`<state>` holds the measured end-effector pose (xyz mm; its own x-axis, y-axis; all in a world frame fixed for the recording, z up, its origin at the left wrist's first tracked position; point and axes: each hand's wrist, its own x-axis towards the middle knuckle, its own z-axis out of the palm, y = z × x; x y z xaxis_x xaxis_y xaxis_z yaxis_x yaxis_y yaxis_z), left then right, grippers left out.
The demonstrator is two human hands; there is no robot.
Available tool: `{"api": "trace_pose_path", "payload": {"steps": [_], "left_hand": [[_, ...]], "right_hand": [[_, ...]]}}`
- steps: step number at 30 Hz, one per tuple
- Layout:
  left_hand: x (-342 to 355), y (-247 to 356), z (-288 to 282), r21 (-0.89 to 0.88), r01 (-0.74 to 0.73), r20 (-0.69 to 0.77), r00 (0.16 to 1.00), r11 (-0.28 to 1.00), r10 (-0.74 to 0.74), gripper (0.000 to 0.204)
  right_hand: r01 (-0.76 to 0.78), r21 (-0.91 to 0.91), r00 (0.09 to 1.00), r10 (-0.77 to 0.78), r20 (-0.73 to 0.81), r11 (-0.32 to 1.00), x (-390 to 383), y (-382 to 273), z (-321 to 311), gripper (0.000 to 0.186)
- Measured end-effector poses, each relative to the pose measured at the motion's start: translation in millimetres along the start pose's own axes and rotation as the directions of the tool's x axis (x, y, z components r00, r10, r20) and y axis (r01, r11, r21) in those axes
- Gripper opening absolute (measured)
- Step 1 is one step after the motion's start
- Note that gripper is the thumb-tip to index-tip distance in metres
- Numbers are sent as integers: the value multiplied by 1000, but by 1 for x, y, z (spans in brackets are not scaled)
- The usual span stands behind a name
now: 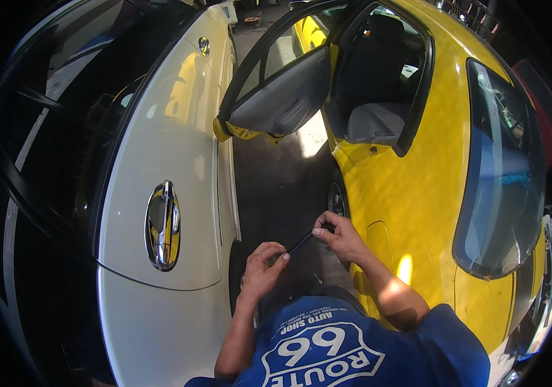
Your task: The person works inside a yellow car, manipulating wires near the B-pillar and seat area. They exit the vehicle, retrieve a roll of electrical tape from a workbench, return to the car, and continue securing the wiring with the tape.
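Observation:
Between my two hands stretches a short, thin dark strip (300,242), slanting up to the right. Its exact kind is too small to make out. My left hand (261,269) pinches the lower end between thumb and curled fingers. At the upper end, my right hand (342,238) grips it with thumb and forefinger. Both hands are in front of my blue shirt (327,342), above the dark ground between two cars.
A white car (160,142) with a chrome door handle (162,226) stands close on my left. On my right is a yellow car (405,200); its open door (282,103) reaches across the gap toward the white car. Dark ground (269,187) runs between them.

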<state>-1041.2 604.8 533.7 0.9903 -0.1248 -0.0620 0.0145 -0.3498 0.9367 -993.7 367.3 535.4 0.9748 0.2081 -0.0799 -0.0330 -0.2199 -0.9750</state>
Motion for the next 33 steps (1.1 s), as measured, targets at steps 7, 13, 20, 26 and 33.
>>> {"api": "trace_pose_path", "payload": {"steps": [7,13,20,26,33], "left_hand": [[173,24,-21,223,-40,208,978,974,-8,17],[315,10,-13,363,12,175,981,932,-81,19],[455,39,11,502,78,128,978,861,-163,21],[559,67,38,444,15,173,980,896,-102,19],[673,81,85,251,-88,346,938,964,-4,21]], "right_hand": [[-129,-4,991,129,30,992,131,28,-54,17],[-146,-106,978,160,133,984,293,75,-111,22],[-32,-505,953,178,244,863,511,98,-219,34],[66,-739,894,289,342,670,633,149,-274,33],[-121,-882,778,595,200,455,677,199,-343,26]]}}
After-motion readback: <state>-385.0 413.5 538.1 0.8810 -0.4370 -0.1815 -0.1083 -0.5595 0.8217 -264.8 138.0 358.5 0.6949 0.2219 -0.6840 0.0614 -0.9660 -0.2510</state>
